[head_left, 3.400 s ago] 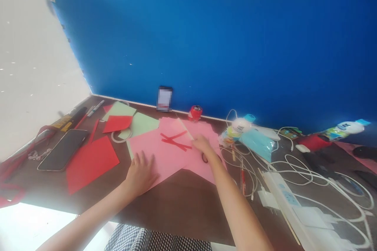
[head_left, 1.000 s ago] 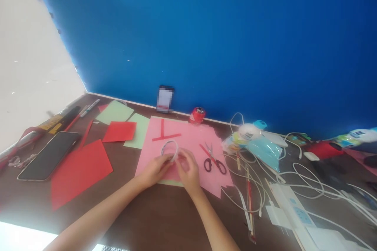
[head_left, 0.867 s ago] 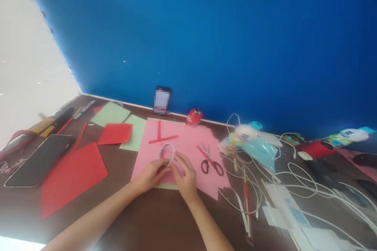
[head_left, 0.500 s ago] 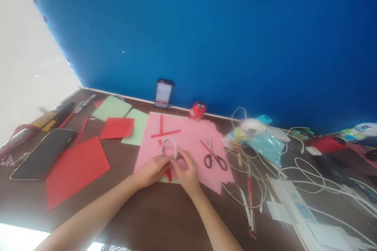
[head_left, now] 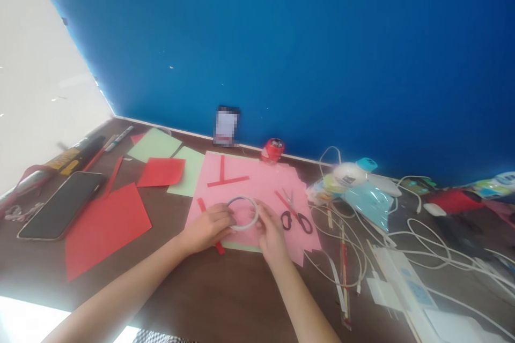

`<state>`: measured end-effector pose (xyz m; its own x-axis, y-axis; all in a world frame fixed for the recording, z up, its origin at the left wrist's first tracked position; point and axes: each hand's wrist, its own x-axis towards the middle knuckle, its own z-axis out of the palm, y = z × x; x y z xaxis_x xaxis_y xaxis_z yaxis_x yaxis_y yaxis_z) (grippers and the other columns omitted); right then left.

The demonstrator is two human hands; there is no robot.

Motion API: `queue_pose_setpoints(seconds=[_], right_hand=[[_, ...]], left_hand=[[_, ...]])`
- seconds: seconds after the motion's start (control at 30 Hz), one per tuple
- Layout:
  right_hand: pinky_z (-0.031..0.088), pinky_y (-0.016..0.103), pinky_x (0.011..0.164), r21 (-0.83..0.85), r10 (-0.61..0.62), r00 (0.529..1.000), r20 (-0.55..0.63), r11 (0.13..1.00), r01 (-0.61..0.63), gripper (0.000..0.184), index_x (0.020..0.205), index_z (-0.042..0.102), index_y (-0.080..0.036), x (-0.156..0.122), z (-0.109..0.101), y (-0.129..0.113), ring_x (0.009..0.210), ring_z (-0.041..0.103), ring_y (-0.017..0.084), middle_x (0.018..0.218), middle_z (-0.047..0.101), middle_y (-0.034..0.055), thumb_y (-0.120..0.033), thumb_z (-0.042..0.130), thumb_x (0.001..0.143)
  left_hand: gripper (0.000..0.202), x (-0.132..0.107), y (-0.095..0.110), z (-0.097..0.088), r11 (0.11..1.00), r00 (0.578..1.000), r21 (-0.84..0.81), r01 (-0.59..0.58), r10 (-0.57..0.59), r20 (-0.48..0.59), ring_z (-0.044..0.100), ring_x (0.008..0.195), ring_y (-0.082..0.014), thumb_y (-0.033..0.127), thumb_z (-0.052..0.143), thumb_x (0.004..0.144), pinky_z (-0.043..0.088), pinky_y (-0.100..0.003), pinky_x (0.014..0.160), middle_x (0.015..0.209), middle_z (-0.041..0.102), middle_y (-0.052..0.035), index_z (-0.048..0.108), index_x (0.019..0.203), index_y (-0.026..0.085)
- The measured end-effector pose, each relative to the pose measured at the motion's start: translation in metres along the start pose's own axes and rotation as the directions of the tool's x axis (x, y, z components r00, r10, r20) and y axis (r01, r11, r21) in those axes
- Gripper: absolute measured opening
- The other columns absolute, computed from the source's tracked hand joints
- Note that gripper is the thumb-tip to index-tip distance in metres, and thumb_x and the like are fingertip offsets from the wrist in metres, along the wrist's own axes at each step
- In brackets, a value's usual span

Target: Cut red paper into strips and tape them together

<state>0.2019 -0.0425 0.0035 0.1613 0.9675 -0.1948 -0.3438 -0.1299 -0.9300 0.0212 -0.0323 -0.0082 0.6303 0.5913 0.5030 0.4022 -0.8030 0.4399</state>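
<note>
My left hand (head_left: pixel 211 228) and my right hand (head_left: pixel 272 233) hold a thin white ring (head_left: pixel 246 227), which looks like a nearly used roll of tape, between them by its two sides. The left fingers close on its left rim, while right thumb and fingertips pinch the right rim. Under the ring lies a stack of pink paper (head_left: pixel 263 182). A red paper strip (head_left: pixel 201 204) runs beneath my left hand, its middle hidden. Farther up, two more red strips (head_left: pixel 228 181) form a T shape. Black-handled scissors (head_left: pixel 296 216) rest over another red strip, right of my right hand.
Red paper (head_left: pixel 108 230), pale green paper (head_left: pixel 155 146) and a phone (head_left: pixel 62 206) lie left. A second phone (head_left: pixel 226 126) leans against the blue wall, near a red container (head_left: pixel 272 150). White cables (head_left: pixel 364 249), a power strip (head_left: pixel 402 273) and packets (head_left: pixel 370 201) crowd the right.
Both hands and the ring have shifted right, the hands moving farther apart around it. The ring now shows flatter and wider. The red strip below has moved left, under my left hand.
</note>
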Motion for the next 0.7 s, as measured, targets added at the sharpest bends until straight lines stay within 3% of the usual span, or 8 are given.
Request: queue_pose_setpoints(seconds=[0.1,0.2,0.27,0.4,0.47,0.6,0.63,0.7], right_hand=[[0.053,0.033,0.073,-0.194,-0.234,0.966,0.107,0.948,0.251,0.034,0.106,0.061,-0.021,-0.01,0.003,0.001,0.092,0.061,0.021,0.106,0.061,0.0092,-0.034,0.062,0.074],[0.046,0.041,0.092,-0.394,-0.417,0.868,0.27,0.774,0.495,0.051,0.12,0.051,-0.024,-0.016,0.005,0.005,0.113,0.049,0.025,0.126,0.047,0.0101,-0.029,0.065,0.072],[0.041,0.044,0.098,-0.452,-0.417,0.854,0.312,0.725,0.52,0.055,0.126,0.045,-0.024,-0.016,0.005,0.008,0.119,0.044,0.025,0.128,0.046,0.01,-0.027,0.063,0.074],[0.044,0.045,0.094,-0.458,-0.382,0.869,0.314,0.741,0.491,0.047,0.128,0.04,-0.023,-0.01,0.003,0.01,0.115,0.049,0.024,0.125,0.05,0.0108,-0.026,0.051,0.083],[0.041,0.047,0.096,-0.523,-0.461,0.809,0.364,0.618,0.587,0.044,0.126,0.041,-0.024,-0.008,0.002,0.009,0.118,0.045,0.025,0.127,0.048,0.0104,-0.023,0.05,0.083],[0.038,0.049,0.098,-0.57,-0.556,0.608,0.568,0.267,0.777,0.044,0.122,0.046,-0.026,-0.007,0.0,0.006,0.12,0.043,0.025,0.127,0.049,0.0085,-0.015,0.05,0.08],[0.039,0.048,0.097,-0.572,-0.567,0.59,0.575,0.237,0.785,0.043,0.121,0.047,-0.026,-0.007,0.0,0.007,0.118,0.044,0.024,0.125,0.05,0.0085,-0.013,0.048,0.08],[0.042,0.046,0.095,-0.587,-0.58,0.609,0.541,0.258,0.767,0.04,0.119,0.048,-0.025,-0.004,-0.003,0.008,0.115,0.048,0.022,0.121,0.053,0.0088,-0.012,0.046,0.081]], left_hand=[[0.02,-0.001,-0.003,0.001,0.985,0.996,-0.152,0.084,-0.086,-0.002,0.053,0.08,-0.0175,0.027,0.041,0.089,0.046,-0.033,0.077,0.076,0.057,-0.0066,0.056,0.089,0.015],[0.021,-0.003,-0.004,0.002,0.955,0.988,-0.259,0.146,-0.152,-0.005,0.052,0.077,-0.0173,0.029,0.041,0.088,0.046,-0.031,0.072,0.076,0.056,-0.0065,0.056,0.091,0.015],[0.022,-0.004,-0.001,0.002,0.936,0.983,-0.3,0.185,-0.182,0.038,0.053,0.078,-0.0174,0.029,0.041,0.088,0.046,-0.031,0.072,0.081,0.057,-0.0072,0.054,0.099,0.015],[0.034,-0.003,0.009,-0.005,0.891,0.959,-0.365,0.27,-0.217,0.18,0.055,0.087,-0.0183,0.024,0.035,0.09,0.046,-0.032,0.077,0.096,0.059,-0.0089,0.041,0.123,0.019],[0.034,-0.001,0.014,-0.008,0.867,0.944,-0.383,0.319,-0.254,0.212,0.057,0.086,-0.0181,0.023,0.032,0.091,0.047,-0.032,0.077,0.095,0.059,-0.0078,0.04,0.124,0.019],[0.029,0.0,0.015,-0.01,0.844,0.916,-0.375,0.383,-0.293,0.275,0.06,0.085,-0.0189,0.029,0.035,0.09,0.047,-0.032,0.076,0.093,0.059,-0.0065,0.047,0.114,0.019],[0.029,0.0,0.014,-0.009,0.848,0.914,-0.365,0.383,-0.291,0.284,0.06,0.088,-0.0197,0.031,0.036,0.09,0.047,-0.032,0.077,0.095,0.059,-0.0069,0.047,0.115,0.019],[0.036,-0.002,0.013,-0.006,0.861,0.916,-0.343,0.376,-0.288,0.28,0.057,0.096,-0.0219,0.032,0.041,0.088,0.046,-0.035,0.081,0.105,0.058,-0.0088,0.041,0.122,0.021]])
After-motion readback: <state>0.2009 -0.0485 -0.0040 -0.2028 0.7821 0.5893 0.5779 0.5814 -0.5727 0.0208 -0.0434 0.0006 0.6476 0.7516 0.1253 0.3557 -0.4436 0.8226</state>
